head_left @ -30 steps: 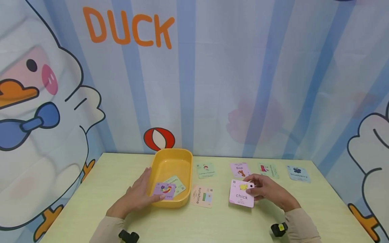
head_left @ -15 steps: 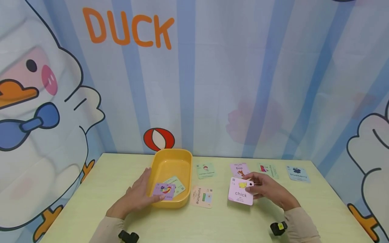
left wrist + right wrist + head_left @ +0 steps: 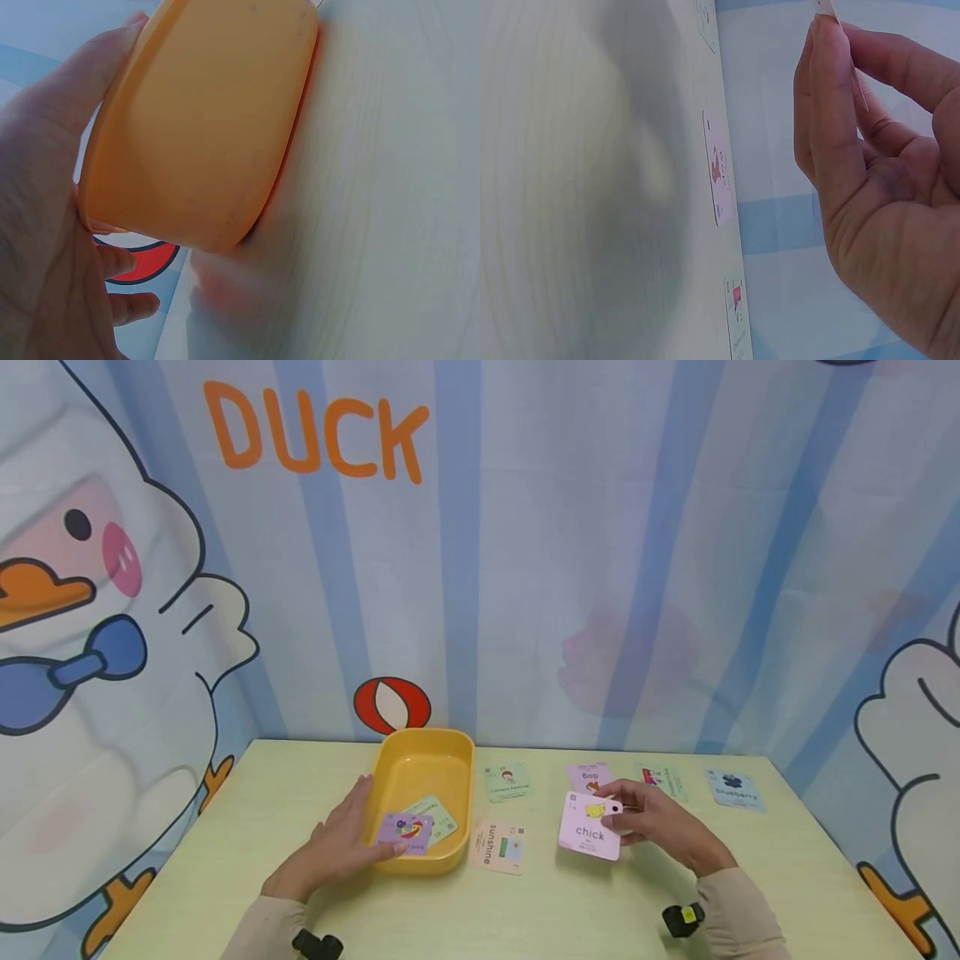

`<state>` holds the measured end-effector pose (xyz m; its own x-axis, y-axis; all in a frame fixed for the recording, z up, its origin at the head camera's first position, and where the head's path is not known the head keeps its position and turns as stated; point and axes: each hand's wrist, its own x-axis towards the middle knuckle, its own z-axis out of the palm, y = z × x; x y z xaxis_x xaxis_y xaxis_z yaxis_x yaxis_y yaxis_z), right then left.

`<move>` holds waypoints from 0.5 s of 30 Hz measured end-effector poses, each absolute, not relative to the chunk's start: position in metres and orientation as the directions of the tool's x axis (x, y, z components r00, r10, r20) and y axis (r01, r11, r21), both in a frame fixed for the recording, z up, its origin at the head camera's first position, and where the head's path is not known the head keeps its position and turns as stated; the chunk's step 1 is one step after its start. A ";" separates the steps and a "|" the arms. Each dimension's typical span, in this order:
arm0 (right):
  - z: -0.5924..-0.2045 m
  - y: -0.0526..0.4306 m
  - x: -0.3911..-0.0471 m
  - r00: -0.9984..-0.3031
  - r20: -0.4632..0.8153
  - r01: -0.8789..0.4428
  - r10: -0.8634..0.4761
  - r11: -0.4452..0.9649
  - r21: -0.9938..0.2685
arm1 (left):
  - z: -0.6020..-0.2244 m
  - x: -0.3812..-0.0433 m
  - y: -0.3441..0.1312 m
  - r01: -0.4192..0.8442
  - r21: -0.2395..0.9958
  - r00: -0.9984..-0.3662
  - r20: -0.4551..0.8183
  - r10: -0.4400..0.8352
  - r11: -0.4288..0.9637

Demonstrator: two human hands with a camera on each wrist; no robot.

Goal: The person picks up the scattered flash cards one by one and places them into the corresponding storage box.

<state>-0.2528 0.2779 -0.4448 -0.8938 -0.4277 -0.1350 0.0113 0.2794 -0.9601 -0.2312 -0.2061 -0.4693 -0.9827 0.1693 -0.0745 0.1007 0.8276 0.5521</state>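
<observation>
My right hand (image 3: 667, 827) pinches a pink flashcard (image 3: 590, 827) printed "chick" with a yellow chick, by its upper right corner. The card is held above the table, tilted, with its face toward the head camera. In the right wrist view this card (image 3: 826, 7) shows edge-on between thumb and fingers. My left hand (image 3: 333, 843) rests against the front left corner of a yellow plastic tray (image 3: 431, 747), its thumb across the front rim and its fingers fairly straight along the left side. Inside the tray lie a purple card (image 3: 406, 832) and a green card (image 3: 442, 821), partly overlapping.
On the pale table (image 3: 525, 918) lie a peach "sunshine" card (image 3: 498, 846), a green card (image 3: 507, 782), a pink card (image 3: 588, 776) partly behind the right hand, another green card (image 3: 662, 781) and a blue "blueberry" card (image 3: 735, 789). A striped duck-print curtain (image 3: 525, 568) stands behind.
My right hand has moved slightly left and away from me with the chick card, which sits a little higher in view. The left hand and the tray have stayed in place.
</observation>
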 end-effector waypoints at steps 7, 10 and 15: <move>-0.442 0.273 -0.254 -0.897 -0.145 0.026 -0.417 0.279 -0.960 | -0.469 -0.230 -0.206 0.099 0.555 -0.983 -0.074 0.167 0.826; -0.440 0.270 -0.254 -0.896 -0.149 0.029 -0.419 0.279 -0.960 | -0.469 -0.230 -0.206 0.098 0.557 -0.983 -0.072 0.166 0.824; -0.440 0.267 -0.256 -0.896 -0.147 0.025 -0.418 0.283 -0.959 | -0.469 -0.230 -0.205 0.091 0.563 -0.984 -0.077 0.161 0.822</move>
<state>-0.2559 0.2672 -0.4396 -0.8965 -0.4181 -0.1469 0.0249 0.2835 -0.9587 -0.2301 -0.2050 -0.4689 -0.9840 0.1612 -0.0765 0.0909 0.8218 0.5625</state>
